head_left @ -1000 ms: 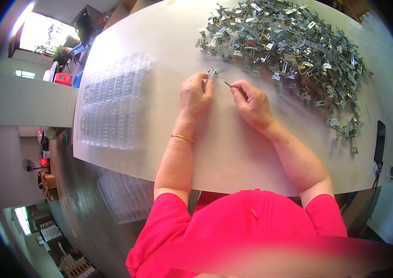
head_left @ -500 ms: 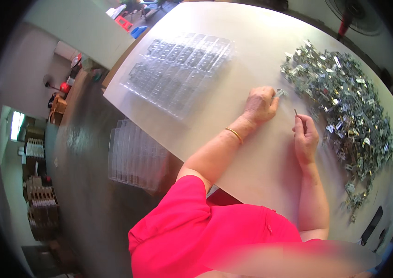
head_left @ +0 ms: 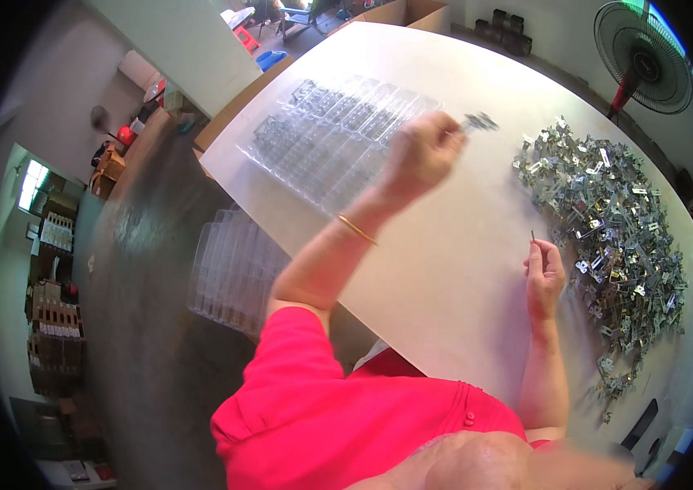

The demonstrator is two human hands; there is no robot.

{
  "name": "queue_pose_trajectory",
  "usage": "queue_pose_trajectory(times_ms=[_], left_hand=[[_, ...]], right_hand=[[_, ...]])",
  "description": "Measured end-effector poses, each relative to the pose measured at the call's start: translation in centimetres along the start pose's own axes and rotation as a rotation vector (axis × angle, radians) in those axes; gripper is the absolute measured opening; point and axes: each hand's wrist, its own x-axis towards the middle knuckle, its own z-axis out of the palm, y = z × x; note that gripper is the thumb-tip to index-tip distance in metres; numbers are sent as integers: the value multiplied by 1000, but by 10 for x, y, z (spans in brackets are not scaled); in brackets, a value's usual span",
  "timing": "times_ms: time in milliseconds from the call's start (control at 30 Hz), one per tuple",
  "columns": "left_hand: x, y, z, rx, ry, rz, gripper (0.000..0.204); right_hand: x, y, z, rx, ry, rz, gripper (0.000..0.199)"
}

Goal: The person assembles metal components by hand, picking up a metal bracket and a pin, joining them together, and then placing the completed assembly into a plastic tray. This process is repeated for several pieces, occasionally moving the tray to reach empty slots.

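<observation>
My left hand (head_left: 426, 157) is raised over the table, beside the right edge of a clear plastic compartment tray (head_left: 307, 174). Its fingers are pinched on a small metal bracket (head_left: 480, 122), blurred by motion; whether it is one piece or more I cannot tell. Rows of similar metal parts lie in the tray's far compartments, while the near ones look bare. My right hand (head_left: 544, 279) is closed around a thin, short rod (head_left: 533, 235) that points up from the fingertips. It rests near the left side of a large heap of small metal brackets (head_left: 608, 237).
The pale table (head_left: 428, 286) carries the tray and the heap. Below its left edge stand more clear plastic trays (head_left: 232, 265). A standing fan (head_left: 645, 61) is beyond the far right corner. Cardboard boxes (head_left: 56, 314) are stacked at the far left.
My left hand has moved left and away from me, from near the heap toward the tray, carrying the metal bracket. My right hand still holds the rod and has shifted only slightly.
</observation>
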Motion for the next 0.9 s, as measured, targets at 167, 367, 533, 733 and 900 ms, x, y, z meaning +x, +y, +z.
queue_pose_trajectory(times_ms=[167,367,533,733,900], left_hand=[[49,-103,-89,252,122,-88,13],[84,-226,-179,575,262,-288,24],[100,-267,-194,753,200,-465,22],[125,-288,-185,851,96,-510,21],[136,-297,-175,891,28,-520,21]], right_hand=[[0,5,1,-27,8,2,9],[-2,1,1,-37,-6,6,8],[-3,1,1,-80,-1,21,8],[-3,3,0,-112,1,27,8],[-3,3,-1,-134,3,45,9]])
